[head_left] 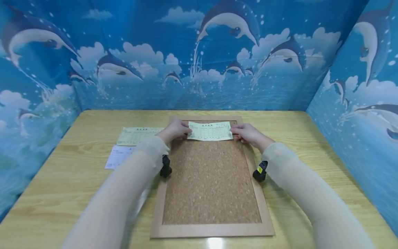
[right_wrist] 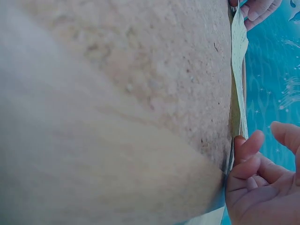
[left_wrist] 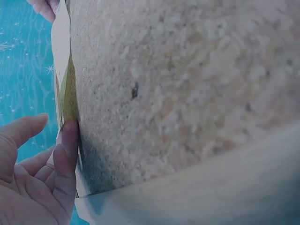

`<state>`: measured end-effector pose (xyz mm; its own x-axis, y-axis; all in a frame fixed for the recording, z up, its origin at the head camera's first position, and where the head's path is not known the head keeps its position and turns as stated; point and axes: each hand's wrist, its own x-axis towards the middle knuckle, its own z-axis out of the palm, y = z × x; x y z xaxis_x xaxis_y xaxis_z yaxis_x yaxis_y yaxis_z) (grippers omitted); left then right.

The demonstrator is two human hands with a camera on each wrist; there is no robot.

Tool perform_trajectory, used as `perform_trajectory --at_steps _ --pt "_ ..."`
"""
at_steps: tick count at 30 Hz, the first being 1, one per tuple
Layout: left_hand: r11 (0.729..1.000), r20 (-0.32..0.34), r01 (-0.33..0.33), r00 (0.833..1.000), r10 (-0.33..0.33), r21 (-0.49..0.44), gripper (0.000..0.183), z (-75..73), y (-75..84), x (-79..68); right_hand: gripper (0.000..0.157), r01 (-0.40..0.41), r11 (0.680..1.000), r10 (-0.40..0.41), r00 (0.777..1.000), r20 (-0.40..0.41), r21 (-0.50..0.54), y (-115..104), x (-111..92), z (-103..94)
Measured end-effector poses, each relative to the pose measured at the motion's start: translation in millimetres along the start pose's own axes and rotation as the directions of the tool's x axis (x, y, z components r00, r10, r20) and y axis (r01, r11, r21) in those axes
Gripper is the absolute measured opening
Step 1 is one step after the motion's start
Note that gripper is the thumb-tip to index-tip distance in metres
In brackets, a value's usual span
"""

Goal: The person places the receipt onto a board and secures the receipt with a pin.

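Left hand [head_left: 176,130], right hand [head_left: 248,134]: fingertips pinch pale-green paper rectangle [head_left: 210,131]; keep taut, parallel to far edge of framed brown corkboard [head_left: 211,180]

Two hands [head_left: 174,130] [head_left: 250,135], three paper slips [head_left: 209,131] [head_left: 138,136] [head_left: 119,156], two cameras [head_left: 166,167] [head_left: 259,172], one corkboard [head_left: 211,183]

Between left grip [head_left: 175,130] and right grip [head_left: 249,134] a paper slip [head_left: 209,131] blocks; nearer, the corkboard [head_left: 211,183] leaves room; beyond, a backdrop [head_left: 155,91] stands.

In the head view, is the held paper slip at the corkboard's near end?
No, the left hand and right hand hold the paper slip at the far end of the corkboard.
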<state>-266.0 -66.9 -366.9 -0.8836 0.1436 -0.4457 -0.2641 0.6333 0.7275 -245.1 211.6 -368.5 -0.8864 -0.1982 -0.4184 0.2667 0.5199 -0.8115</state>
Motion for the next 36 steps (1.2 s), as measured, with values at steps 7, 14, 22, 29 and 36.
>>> perform_trajectory --at_steps 7,14,22,29,36 --pt "1.000 0.003 0.015 1.000 -0.015 0.010 0.046 -1.8 2.9 -6.0 0.049 0.011 1.000 -0.011 1.000 0.001 -0.015 -1 0 0.8" --pt "0.988 -0.025 -0.065 0.997 0.070 0.141 0.053 0.1 5.5 -18.5 0.049 0.006 0.999 -0.006 1.000 0.004 -0.040 -2 -1 -2.8" --pt "0.662 0.030 -0.208 0.962 0.270 0.720 0.062 11.0 -2.5 -33.4 0.051 0.033 0.991 -0.027 0.999 0.046 -0.131 -3 -4 0.2" --pt "0.540 0.188 -0.310 0.944 0.270 0.782 0.086 27.4 -7.8 -42.0 0.053 0.030 0.990 -0.023 0.998 0.058 -0.136 -5 -5 4.6" --pt "0.554 0.240 -0.315 0.949 0.206 0.770 0.090 28.9 -7.7 -46.5 0.052 0.087 0.980 -0.076 0.995 0.069 -0.181 -6 -11 6.7"
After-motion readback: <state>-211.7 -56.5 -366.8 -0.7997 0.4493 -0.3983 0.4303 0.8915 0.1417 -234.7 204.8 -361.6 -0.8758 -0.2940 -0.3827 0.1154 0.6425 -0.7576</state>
